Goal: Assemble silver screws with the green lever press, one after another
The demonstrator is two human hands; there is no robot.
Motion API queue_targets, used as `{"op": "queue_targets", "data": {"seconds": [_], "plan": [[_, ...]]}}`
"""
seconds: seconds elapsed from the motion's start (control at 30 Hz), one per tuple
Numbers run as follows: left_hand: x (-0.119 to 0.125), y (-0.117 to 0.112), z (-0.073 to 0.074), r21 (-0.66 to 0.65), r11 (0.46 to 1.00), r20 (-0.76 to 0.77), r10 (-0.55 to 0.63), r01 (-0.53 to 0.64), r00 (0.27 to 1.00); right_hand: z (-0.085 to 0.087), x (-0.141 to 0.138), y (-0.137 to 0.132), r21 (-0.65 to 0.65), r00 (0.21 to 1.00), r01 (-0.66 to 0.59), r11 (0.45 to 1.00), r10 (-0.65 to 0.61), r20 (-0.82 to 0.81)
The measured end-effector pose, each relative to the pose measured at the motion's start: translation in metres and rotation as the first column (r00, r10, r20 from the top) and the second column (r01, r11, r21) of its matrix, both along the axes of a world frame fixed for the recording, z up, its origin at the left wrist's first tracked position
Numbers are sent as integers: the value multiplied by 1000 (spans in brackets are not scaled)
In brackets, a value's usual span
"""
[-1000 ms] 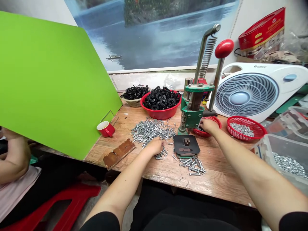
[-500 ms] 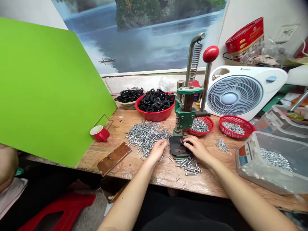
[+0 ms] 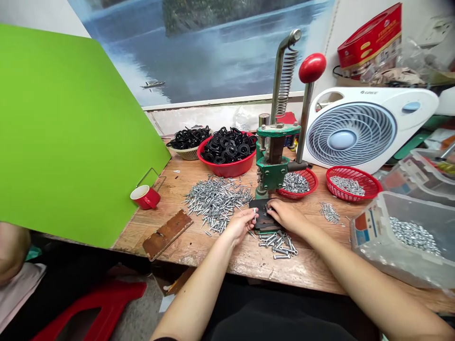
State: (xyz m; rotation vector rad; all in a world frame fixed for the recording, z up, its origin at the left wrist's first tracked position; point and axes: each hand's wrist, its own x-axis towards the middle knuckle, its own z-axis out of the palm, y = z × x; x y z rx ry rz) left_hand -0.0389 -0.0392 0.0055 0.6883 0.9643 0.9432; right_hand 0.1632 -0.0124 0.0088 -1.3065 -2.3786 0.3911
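Note:
My left hand [image 3: 242, 222] pinches a small silver bolt upright at the left edge of the black metal plate [image 3: 262, 218]. Fingers of my right hand [image 3: 286, 214] are curled together on top of that plate; what they hold is hidden. The plate lies at the foot of the green hand press [image 3: 273, 163] with its red-knobbed lever [image 3: 312, 67]. A loose heap of silver bolts [image 3: 215, 199] spreads left of the plate. A smaller bunch of bolts [image 3: 280, 244] lies just in front of it.
A red bowl [image 3: 227, 169] and a woven basket [image 3: 188, 152] hold black rings behind the heap. Two red mesh baskets [image 3: 350, 192] and a clear tub [image 3: 408, 246] of silver parts sit right. A white fan [image 3: 359, 130], green board [image 3: 71, 137], red cup [image 3: 145, 197], brown bracket [image 3: 167, 234]; another person's arm [image 3: 12, 246] far left.
My right hand came back from the red basket by the press to the black plate. My left hand left the bolt heap and rose to the plate's left edge with a bolt.

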Motion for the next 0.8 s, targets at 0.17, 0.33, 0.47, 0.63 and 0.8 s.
{"op": "queue_targets", "data": {"seconds": [0.17,0.33,0.47,0.63,0.8], "plan": [[12,10,3,27,1000,22,11,-11,1000,-2,0,5,-58,993,-33,998,26,-112],[33,27,5,217,976,-98,37,-14,994,-9,-14,2,-151,965,169,974,-195,-178],[47,38,0,402,915,-294,99,29,951,-17,-21,-2,-178,926,274,945,-309,-215],[51,42,-11,529,847,-405,187,62,895,-23,-22,-3,-145,917,286,947,-314,-244],[48,42,-12,554,829,-424,198,80,884,-28,-23,-2,-120,910,285,951,-308,-278]]}}
